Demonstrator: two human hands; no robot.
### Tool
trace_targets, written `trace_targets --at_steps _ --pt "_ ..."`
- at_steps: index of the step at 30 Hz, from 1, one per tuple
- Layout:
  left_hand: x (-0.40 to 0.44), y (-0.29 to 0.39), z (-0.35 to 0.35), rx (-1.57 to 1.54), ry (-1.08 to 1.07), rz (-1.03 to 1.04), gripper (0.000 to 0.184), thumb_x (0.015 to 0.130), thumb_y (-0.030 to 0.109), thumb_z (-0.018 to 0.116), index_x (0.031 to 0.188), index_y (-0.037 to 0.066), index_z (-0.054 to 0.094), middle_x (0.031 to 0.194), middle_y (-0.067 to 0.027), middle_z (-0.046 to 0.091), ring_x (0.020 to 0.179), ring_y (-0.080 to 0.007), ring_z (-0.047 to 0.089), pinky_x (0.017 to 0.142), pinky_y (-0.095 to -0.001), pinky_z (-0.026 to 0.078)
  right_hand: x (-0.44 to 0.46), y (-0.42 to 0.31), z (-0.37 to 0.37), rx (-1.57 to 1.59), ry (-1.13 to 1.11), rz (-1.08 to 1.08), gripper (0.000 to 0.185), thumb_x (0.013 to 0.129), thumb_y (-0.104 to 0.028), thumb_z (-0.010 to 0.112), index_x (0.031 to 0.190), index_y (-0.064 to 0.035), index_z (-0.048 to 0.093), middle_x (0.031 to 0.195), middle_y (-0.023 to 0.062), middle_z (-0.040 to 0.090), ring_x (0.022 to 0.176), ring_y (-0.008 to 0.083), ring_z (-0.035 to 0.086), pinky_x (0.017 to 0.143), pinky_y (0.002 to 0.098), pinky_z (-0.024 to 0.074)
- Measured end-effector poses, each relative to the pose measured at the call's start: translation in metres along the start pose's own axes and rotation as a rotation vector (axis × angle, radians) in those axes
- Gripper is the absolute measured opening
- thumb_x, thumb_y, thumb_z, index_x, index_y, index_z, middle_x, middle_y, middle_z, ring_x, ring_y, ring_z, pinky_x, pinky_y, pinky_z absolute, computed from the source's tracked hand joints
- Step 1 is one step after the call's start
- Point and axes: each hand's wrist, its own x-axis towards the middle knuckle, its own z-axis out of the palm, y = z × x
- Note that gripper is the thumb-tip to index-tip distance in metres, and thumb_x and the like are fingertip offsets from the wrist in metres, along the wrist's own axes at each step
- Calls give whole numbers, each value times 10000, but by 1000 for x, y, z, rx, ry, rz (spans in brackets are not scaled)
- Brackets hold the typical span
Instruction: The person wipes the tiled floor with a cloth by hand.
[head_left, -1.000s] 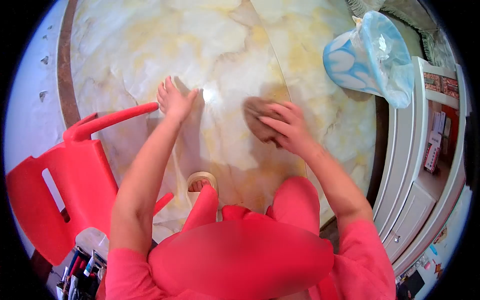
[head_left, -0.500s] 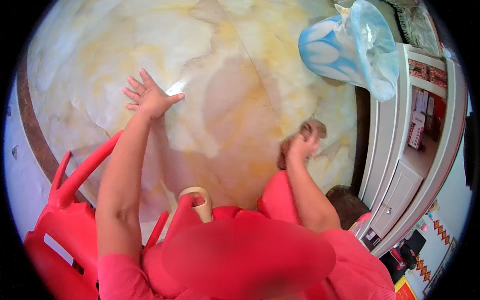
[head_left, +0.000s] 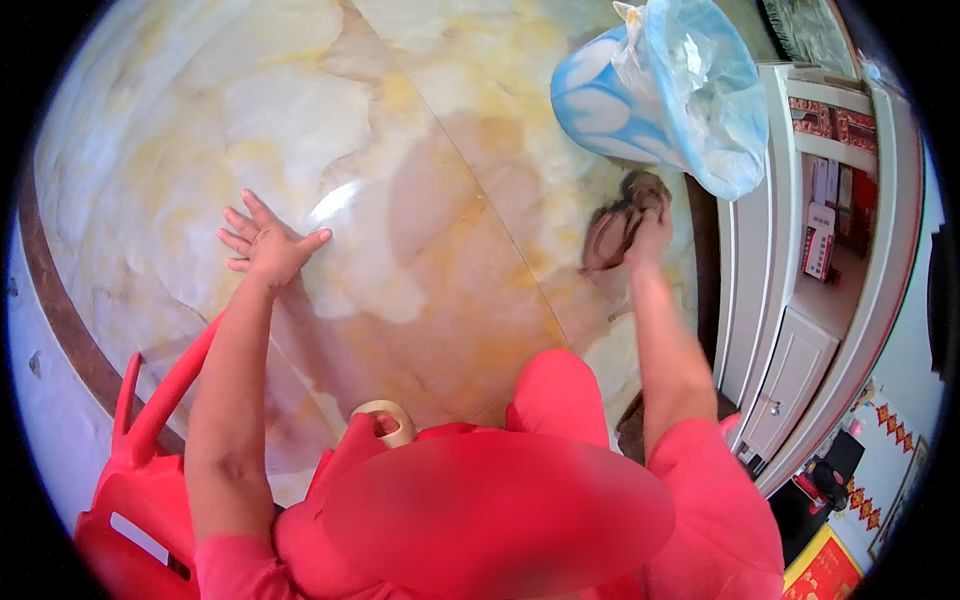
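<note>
My left hand (head_left: 273, 252) is stretched out over the marbled floor (head_left: 420, 240) with fingers and thumb spread. It holds nothing; whether it touches the floor I cannot tell. On the right, my right hand (head_left: 651, 232) grips a crumpled brown cloth (head_left: 608, 240), its fingers partly hidden behind the fabric. The cloth lies against the floor, just below the blue and white waste bin (head_left: 610, 95). A clear plastic liner (head_left: 735, 110) hangs over the bin's rim.
A red plastic chair (head_left: 150, 455) stands at the left. Along the right side runs a white cabinet (head_left: 790, 385) with open shelves and a small door. A cream slipper (head_left: 398, 425) is on a foot by my red-clothed knee (head_left: 560, 395).
My right hand has moved forward and to the right with the cloth, closer to the bin. In the picture my left hand sits lower and farther left, still spread; the view has shifted.
</note>
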Motion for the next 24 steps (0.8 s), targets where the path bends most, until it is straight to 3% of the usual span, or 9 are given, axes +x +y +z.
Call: trace_targets --at_steps 1,4,6,8,10,13,18,22,24 --pt "0 0 0 4 3 0 1358 638 539 790 1446 127 -221 1481 -264 -245 1353 -467 -244 1035 -671 -31 21 -2 -7 138 -92 109 477 828 -59 506 1304 -79 493 1388 160 404 1122 255 519 961 396 428" --pt "-1 0 0 3 12 5 1360 636 542 791 1446 128 -221 1482 -265 -239 1353 -466 -242 1034 -675 -25 45 3 11 -965 148 -45 559 765 -168 587 1317 -188 502 1399 198 384 1189 336 472 1028 457 349" --pt "-2 -1 0 16 20 6 1360 636 545 791 1447 129 -219 1484 -265 -235 1354 -465 -240 1034 -675 -23 22 7 26 -1105 9 -221 631 707 -249 629 1324 -264 498 1398 218 369 1251 405 388 1046 491 316" --pt "-2 0 5 32 46 -3 1360 635 550 791 1448 128 -215 1486 -264 -230 1355 -465 -238 1035 -674 -20 -33 -7 62 -932 -40 -215 643 698 -161 597 1329 -216 487 1412 249 310 1282 438 319 1088 497 238" --pt "-3 1 4 43 41 -7 1361 633 554 791 1449 128 -212 1486 -262 -231 1356 -465 -236 1036 -672 -23 -69 -2 98 -1055 -132 -286 599 727 -186 625 1312 -227 501 1418 219 304 1263 415 326 1021 523 328" --pt "-4 2 0 46 53 0 1364 630 563 789 1449 127 -210 1487 -262 -231 1357 -464 -234 1036 -672 -27 -112 -45 159 -986 -237 -337 575 734 -148 619 1295 -218 514 1419 162 316 1231 397 353 1004 535 343" --pt "8 -14 16 46 106 50 1360 605 578 793 1462 167 -178 1493 -260 -217 1357 -488 -205 1000 -722 30 -90 -72 232 -731 -461 -467 504 717 -126 611 1216 -196 596 1383 139 374 1231 386 355 1009 480 361" --pt "3 -3 4 41 54 21 1357 622 561 792 1456 155 -200 1487 -257 -234 1359 -469 -225 1025 -688 -4 -44 -95 270 -217 -286 -401 491 693 -74 572 1181 -109 618 1340 204 409 1219 374 396 1041 433 339" --pt "-2 0 2 21 21 -4 1355 631 547 793 1453 153 -209 1487 -254 -241 1361 -458 -233 1039 -670 -20 1 -108 278 147 -379 -271 715 720 -20 538 1408 -131 377 1330 163 423 1060 266 534 896 380 470"
